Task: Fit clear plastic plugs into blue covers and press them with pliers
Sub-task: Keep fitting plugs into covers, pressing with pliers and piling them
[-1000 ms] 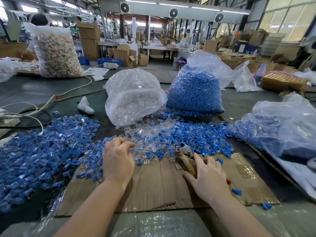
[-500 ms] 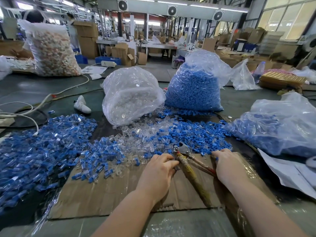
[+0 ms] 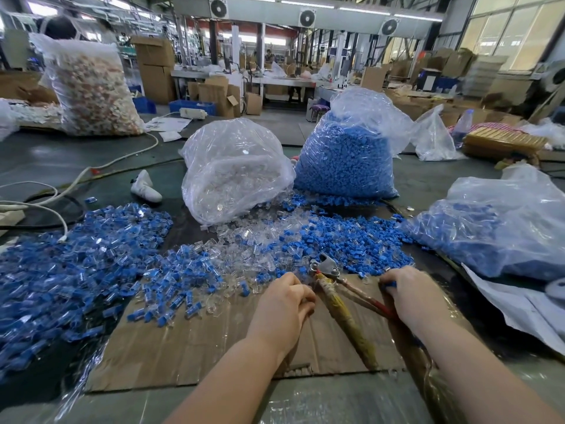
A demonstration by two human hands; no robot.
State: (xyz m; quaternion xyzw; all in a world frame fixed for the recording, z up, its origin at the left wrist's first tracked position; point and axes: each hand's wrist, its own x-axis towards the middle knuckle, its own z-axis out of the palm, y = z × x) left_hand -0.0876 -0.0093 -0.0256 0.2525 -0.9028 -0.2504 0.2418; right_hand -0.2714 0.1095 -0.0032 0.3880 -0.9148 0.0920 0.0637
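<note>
Here, lower centre: pliers (image 3: 342, 307) lie on cardboard (image 3: 189, 341), jaws parted; left hand (image 3: 282, 310) curled beside them, contents hidden; right hand (image 3: 411, 296) pinches a blue cover (image 3: 389, 284); clear plugs (image 3: 244, 255) above.

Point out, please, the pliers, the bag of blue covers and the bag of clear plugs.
pliers (image 3: 325, 267): head view, on the metal head.
bag of blue covers (image 3: 345, 166): head view, mid-bag.
bag of clear plugs (image 3: 232, 179): head view, front face.
</note>
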